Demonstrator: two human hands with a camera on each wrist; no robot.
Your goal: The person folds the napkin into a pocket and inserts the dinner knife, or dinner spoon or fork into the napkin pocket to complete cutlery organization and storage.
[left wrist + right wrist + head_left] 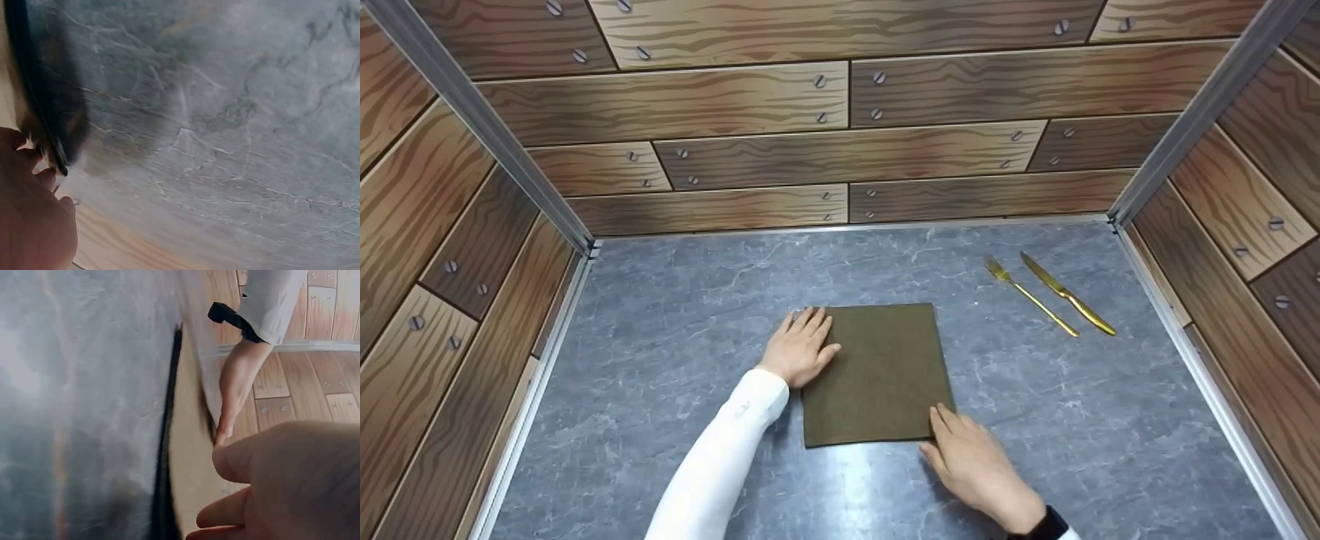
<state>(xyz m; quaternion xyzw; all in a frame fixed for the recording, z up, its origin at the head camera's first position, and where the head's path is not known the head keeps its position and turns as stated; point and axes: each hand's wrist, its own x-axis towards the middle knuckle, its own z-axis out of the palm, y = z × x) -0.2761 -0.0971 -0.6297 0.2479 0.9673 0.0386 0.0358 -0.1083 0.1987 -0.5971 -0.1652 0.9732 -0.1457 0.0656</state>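
A dark olive square napkin (874, 371) lies flat on the grey marble tabletop (675, 315). My left hand (801, 346) rests flat on its upper left edge, fingers straight. My right hand (971, 463) lies with straight fingers on the napkin's lower right corner. In the left wrist view the left hand (31, 216) sits beside the napkin's dark edge (39, 107). The right wrist view shows my right hand (287, 486) close up, the napkin (188, 467) edge-on and the left hand (236, 385) beyond it.
A gold fork (1030, 296) and a gold knife (1067, 292) lie side by side on the table at the back right. Wood-patterned walls (840, 142) with metal corner posts close in the table at the back and both sides.
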